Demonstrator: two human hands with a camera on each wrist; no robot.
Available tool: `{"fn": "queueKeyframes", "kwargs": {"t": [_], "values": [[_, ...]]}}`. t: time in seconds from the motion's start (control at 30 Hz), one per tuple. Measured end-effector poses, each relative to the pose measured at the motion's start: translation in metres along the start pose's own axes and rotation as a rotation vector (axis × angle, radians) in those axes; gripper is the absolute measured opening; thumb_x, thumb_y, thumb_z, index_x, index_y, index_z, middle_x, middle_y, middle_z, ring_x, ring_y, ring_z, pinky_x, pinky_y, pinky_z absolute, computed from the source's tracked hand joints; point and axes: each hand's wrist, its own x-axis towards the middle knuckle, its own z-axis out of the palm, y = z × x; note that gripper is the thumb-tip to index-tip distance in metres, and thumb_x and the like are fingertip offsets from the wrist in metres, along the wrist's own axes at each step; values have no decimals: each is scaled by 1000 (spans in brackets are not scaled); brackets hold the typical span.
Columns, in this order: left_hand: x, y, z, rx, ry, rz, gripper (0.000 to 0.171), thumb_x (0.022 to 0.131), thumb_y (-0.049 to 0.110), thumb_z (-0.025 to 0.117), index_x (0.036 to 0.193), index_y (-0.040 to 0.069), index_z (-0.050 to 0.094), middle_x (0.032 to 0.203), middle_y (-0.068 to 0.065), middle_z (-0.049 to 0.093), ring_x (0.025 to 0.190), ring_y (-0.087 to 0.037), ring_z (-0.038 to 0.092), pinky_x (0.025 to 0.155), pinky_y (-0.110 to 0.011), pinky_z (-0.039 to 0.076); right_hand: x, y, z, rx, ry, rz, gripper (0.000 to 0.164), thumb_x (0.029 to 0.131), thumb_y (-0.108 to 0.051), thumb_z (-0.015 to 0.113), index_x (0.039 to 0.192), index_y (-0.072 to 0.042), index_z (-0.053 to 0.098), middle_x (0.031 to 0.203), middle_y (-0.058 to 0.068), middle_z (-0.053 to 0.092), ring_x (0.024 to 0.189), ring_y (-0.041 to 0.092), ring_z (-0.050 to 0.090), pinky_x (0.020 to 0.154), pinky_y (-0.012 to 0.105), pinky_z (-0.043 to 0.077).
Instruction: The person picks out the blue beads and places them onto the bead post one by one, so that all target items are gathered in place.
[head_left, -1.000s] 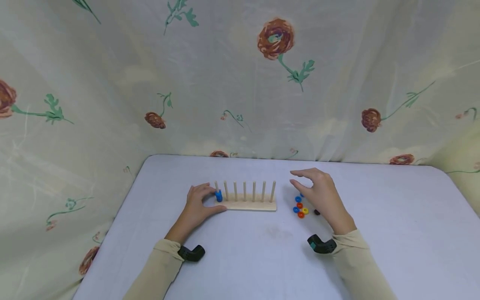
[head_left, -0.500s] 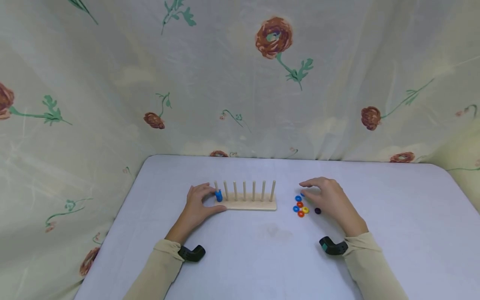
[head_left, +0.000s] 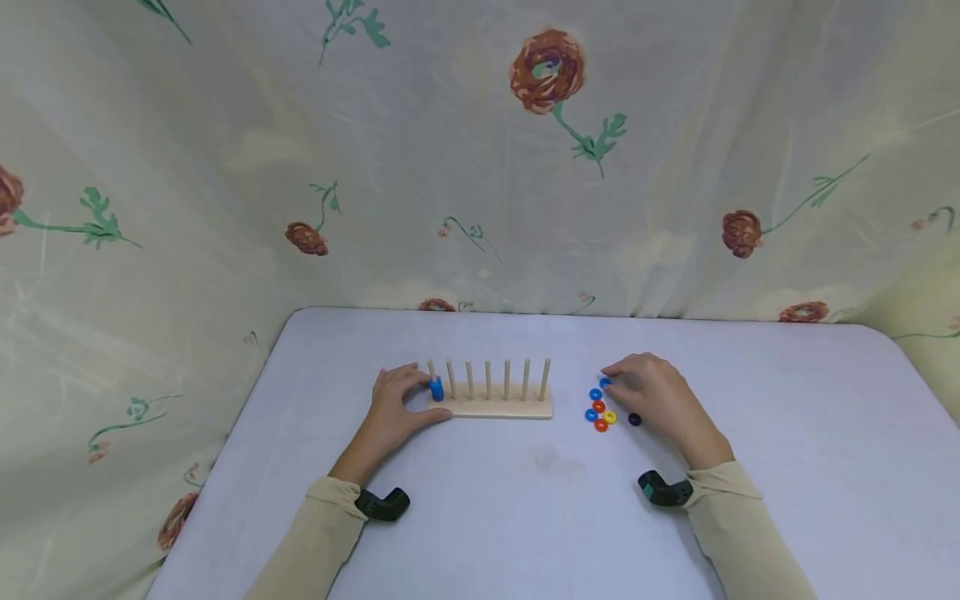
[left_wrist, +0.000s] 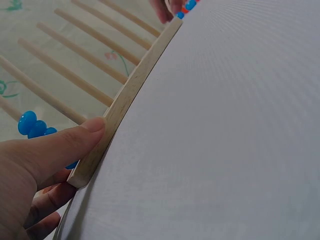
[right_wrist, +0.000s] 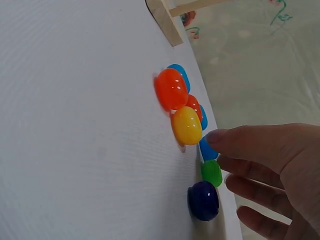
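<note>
My left hand [head_left: 393,408] grips the left end of a wooden peg board [head_left: 502,408], its thumb along the front edge. Several blue beads [left_wrist: 36,127] are stacked on the leftmost peg, beside that hand. Over the small pile at the right, my right hand [head_left: 654,400] pinches a blue ring bead [head_left: 605,382] between thumb and index finger, low at the table. In the right wrist view the thumb tip covers part of this blue bead [right_wrist: 208,148], and the other fingers are loosely bent behind it.
Next to the right hand lie orange-red beads [head_left: 601,425], a yellow bead [head_left: 611,417], further blue beads [head_left: 591,415] and a dark bead [head_left: 634,419]. A green bead [right_wrist: 212,173] shows in the right wrist view. A flowered curtain [head_left: 480,167] hangs behind the white table [head_left: 525,525].
My right hand has moved right and down from above the beads, and its thumb and index finger have closed in at the rear blue bead. The left hand stays on the board.
</note>
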Motion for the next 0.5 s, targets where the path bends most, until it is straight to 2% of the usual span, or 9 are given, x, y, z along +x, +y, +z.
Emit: {"fn": "queueKeyframes", "kwargs": {"t": [0.23, 0.5], "values": [[0, 1, 0, -1, 3, 2, 57, 75, 29, 93, 122, 4, 72, 147, -22, 58, 147, -39, 45, 130, -64, 6, 1, 3, 4, -34, 1, -14, 25, 93, -16, 77, 115, -5, 77, 113, 15, 75, 114, 37, 63, 101, 58, 52], [-1, 2, -1, -8, 3, 2, 57, 75, 28, 94, 121, 4, 72, 147, -22, 58, 147, -39, 45, 131, -63, 5, 1, 2, 5, -42, -6, -1, 23, 94, -18, 76, 114, -5, 77, 115, 15, 74, 117, 39, 64, 104, 60, 51]]}}
